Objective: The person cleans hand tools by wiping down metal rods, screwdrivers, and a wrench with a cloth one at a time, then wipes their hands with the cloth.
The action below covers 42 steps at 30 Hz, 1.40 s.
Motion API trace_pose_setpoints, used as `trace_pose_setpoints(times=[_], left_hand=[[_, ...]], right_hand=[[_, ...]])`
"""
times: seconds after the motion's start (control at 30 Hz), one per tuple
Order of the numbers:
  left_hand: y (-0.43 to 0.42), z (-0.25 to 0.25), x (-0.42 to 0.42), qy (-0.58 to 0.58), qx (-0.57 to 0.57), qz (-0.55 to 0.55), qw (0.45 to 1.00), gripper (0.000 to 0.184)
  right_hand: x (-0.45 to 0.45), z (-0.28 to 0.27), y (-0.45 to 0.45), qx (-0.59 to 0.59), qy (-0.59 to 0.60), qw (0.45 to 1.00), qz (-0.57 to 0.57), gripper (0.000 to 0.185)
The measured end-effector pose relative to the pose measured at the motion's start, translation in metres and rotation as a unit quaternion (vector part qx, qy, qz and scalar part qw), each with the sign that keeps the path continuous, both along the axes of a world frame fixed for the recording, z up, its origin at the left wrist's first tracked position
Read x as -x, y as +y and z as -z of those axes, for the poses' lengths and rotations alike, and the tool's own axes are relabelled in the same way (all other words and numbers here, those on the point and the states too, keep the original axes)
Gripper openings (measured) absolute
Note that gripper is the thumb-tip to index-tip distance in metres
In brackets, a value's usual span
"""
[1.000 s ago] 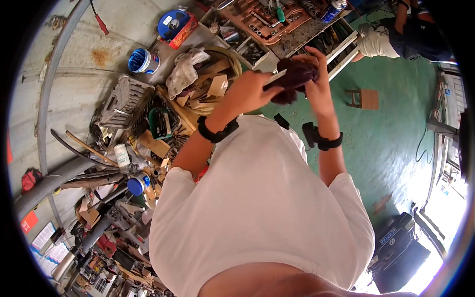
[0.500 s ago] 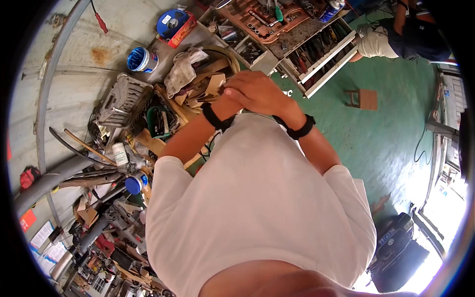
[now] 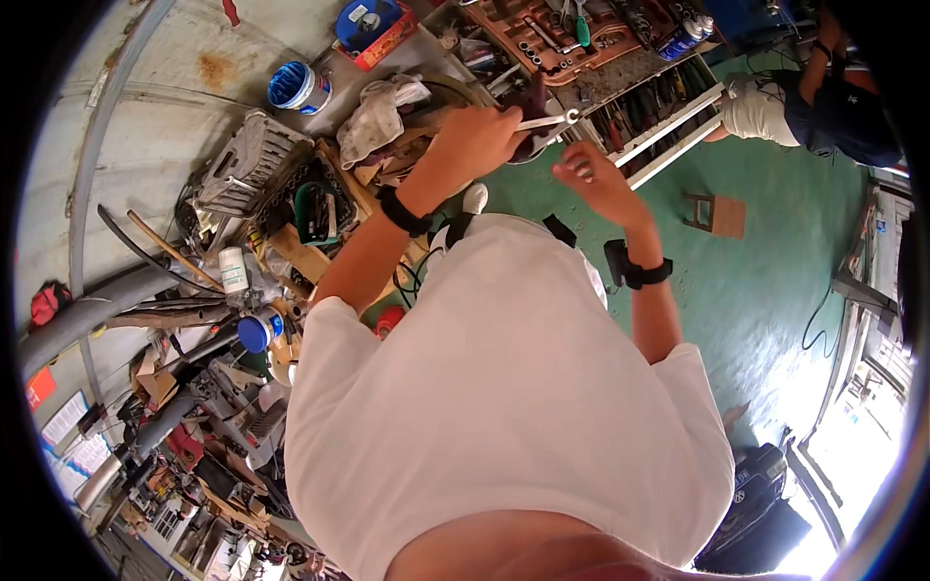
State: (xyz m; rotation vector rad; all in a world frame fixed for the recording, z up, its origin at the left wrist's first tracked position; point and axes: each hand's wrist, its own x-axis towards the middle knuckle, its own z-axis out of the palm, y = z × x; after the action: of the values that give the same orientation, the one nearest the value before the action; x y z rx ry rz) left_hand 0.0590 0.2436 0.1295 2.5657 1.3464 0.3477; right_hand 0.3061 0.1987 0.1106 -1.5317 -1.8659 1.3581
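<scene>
A wrench (image 3: 548, 122) sticks out to the right from my left hand (image 3: 475, 140), whose fingers are closed round its shank; its open jaw shows at the far end. A dark maroon cloth (image 3: 524, 100) hangs at the fingers of the same hand, partly hidden behind it. My right hand (image 3: 599, 184) is raised just below and right of the wrench, apart from it, with its fingers loosely curled and a ring on one of them. Nothing shows between those fingers.
Ahead stands a tool cabinet with pulled-out drawers (image 3: 668, 134) and an orange socket tray (image 3: 542, 44) on top. A wooden stool (image 3: 717, 215) is on the green floor. Another person (image 3: 775, 107) is at the upper right. Crates and a blue-rimmed bucket (image 3: 298, 87) stand left.
My hands were clasped together half a second ago and are now apart. The wrench and cloth have come into view at my left hand, and the view has shifted slightly.
</scene>
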Motion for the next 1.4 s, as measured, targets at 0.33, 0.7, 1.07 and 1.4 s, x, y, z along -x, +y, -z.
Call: trace_pose_setpoints(times=[0.33, 0.7, 1.07, 1.4], left_hand=[[-0.028, -0.014, -0.051, -0.476, 0.187, 0.054, 0.858, 0.042], [-0.037, -0.021, -0.034, -0.312, 0.292, 0.034, 0.903, 0.023], [-0.029, -0.041, -0.027, -0.209, 0.299, 0.154, 0.918, 0.023], [-0.06, -0.027, -0.058, -0.202, 0.141, 0.152, 0.957, 0.02]], right_hand=[[0.011, 0.015, -0.007, 0.07, 0.459, 0.883, 0.058, 0.056], [-0.016, -0.012, -0.01, 0.097, 0.446, 0.791, 0.408, 0.046], [-0.018, -0.046, -0.038, -0.012, 0.209, 0.965, 0.157, 0.038], [-0.016, -0.084, -0.059, -0.247, -0.072, 0.924, 0.281, 0.032]])
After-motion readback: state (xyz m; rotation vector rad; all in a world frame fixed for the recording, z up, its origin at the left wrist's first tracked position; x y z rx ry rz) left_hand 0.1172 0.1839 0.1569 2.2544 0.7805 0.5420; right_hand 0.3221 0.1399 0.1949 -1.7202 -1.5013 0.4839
